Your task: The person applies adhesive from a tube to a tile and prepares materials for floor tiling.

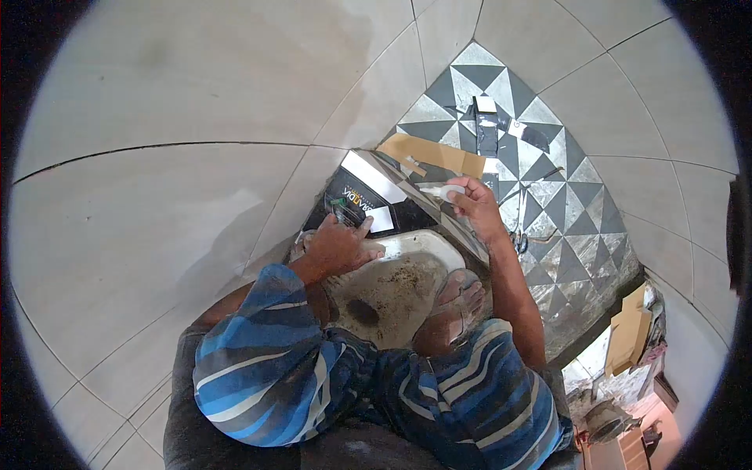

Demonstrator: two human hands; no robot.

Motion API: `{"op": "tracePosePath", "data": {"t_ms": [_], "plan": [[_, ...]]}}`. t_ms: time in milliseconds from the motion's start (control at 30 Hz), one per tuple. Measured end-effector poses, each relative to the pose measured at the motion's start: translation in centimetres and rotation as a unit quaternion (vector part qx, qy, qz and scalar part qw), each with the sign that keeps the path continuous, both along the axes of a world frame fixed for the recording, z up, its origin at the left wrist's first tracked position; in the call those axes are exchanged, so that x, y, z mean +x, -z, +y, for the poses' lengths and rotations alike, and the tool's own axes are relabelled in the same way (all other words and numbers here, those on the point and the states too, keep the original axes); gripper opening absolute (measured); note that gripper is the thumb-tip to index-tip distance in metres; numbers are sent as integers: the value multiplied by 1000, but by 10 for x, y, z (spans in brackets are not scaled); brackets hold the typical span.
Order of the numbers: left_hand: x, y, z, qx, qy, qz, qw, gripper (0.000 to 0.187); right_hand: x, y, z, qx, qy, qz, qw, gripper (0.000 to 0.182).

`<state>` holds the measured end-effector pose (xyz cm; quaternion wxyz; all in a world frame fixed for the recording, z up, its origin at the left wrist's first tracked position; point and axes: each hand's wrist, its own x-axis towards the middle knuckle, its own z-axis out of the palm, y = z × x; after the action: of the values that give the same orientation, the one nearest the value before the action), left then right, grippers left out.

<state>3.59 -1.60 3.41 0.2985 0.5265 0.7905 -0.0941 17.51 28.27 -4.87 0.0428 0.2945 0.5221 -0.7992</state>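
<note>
My right hand [474, 207] is closed round a small white squeeze bottle [443, 191], its narrow tip pointing left. The bottle is over the edge of a dark printed cardboard piece [349, 194] with a white strip along its top. My left hand [335, 247] lies on the near side of this cardboard with fingers spread, one fingertip by a small white card [380, 219]. Just beyond its other fingers is a small green thing [338, 203], too small to name. Beneath both hands sits a dirty white squat toilet pan [392, 286].
A brown cardboard strip [435, 154] lies on the triangle-patterned floor [565, 211]. Beyond it are dark cardboard offcuts [486, 129]. Scissors [520, 241] lie right of my right arm. Tiled walls [196, 70] close in on both sides. More torn cardboard [627, 333] is at lower right.
</note>
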Motion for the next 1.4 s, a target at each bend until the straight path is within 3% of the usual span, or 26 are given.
{"op": "tracePosePath", "data": {"t_ms": [200,400,467,500,567,600,633,667,700,767,900,967,1000,1067,1267,1400], "plan": [[-3,2,2,-40,-6,-41,998,92,-3,-3,-1,-12,13,-24,1000,25],[-5,5,4,-22,-7,-38,999,79,-2,2,0,-18,17,-9,1000,25],[-11,11,-1,185,78,30,979,49,1,-1,-1,-6,23,-18,1000,24],[-11,16,-2,186,81,28,979,49,4,3,0,-5,27,-19,999,24],[-9,28,-4,322,-26,32,946,32,11,10,0,-17,44,9,999,23],[-9,14,4,322,-25,30,946,32,15,10,0,-16,45,7,999,23],[-12,-14,20,201,-175,-43,963,31,18,10,1,-11,46,3,999,22],[-14,-28,27,72,-318,-112,939,32,19,9,1,-6,46,1,999,22],[-15,-24,25,72,-318,-111,939,32,20,9,1,-6,46,2,999,22],[-17,-6,16,186,-300,-81,932,28,22,6,3,-22,51,7,998,21],[-19,14,4,194,-297,-75,932,27,23,-1,4,-27,47,-25,998,22],[-19,19,-4,212,-234,-62,947,26,21,-4,2,-12,57,-18,998,23],[-17,14,-2,212,-233,-62,947,26,22,-2,2,-12,58,-18,998,23],[-14,4,0,197,-123,-16,972,28,24,4,4,-19,52,-13,998,22],[-15,3,10,123,-12,3,992,35,26,5,3,-18,57,-22,998,23],[-14,4,12,160,-55,-10,986,33,29,11,3,-32,57,-14,998,21]]}}
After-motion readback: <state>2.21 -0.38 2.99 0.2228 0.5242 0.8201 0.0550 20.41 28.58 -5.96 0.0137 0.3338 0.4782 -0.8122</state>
